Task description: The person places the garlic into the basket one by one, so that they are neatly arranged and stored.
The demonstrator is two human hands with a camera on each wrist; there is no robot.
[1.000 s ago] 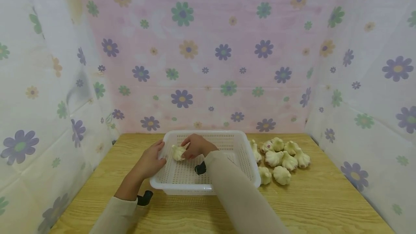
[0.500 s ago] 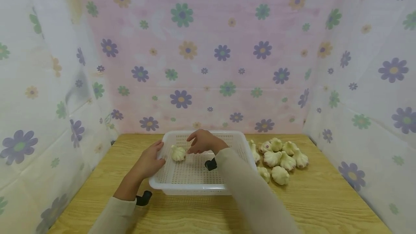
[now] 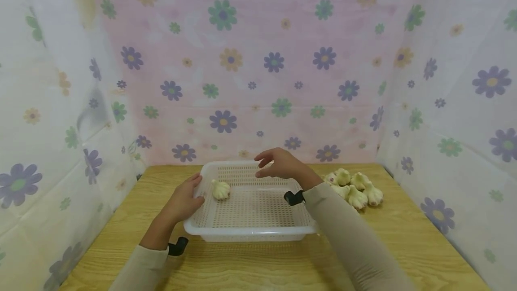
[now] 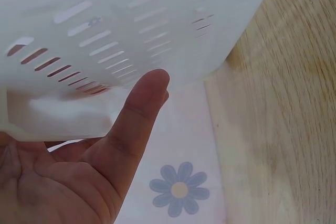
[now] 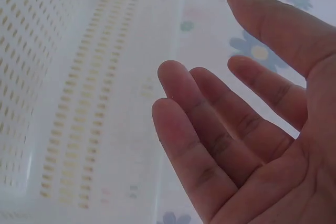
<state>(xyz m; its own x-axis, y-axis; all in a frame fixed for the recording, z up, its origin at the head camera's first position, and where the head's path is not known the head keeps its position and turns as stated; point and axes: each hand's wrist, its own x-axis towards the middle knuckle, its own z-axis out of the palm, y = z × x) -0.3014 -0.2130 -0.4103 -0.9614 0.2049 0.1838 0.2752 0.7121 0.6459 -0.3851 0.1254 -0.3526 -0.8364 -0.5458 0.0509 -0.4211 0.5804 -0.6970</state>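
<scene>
A white perforated plastic basket (image 3: 250, 231) stands on the wooden table. Inside it, near the left wall, sits one garlic bulb (image 3: 221, 190). My left hand (image 3: 185, 200) rests against the basket's left rim; in the left wrist view a straight finger (image 4: 137, 114) lies along the slotted outer wall. Over the basket's back right part is my right hand (image 3: 280, 164), holding nothing, its fingers loosely spread. The right wrist view shows its bare palm (image 5: 273, 182) beside the basket wall. Several garlic bulbs (image 3: 357, 197) lie in a group right of the basket, partly hidden by the right forearm.
The wooden table (image 3: 408, 232) extends around the basket. A flowered pink cloth (image 3: 250, 102) hangs at the back, with pale flowered cloth (image 3: 456, 160) along both sides. Each wrist wears a dark camera mount (image 3: 294, 198).
My right hand has let go of the garlic bulb in the basket, risen and moved right towards the back wall. The left hand has stayed at the rim.
</scene>
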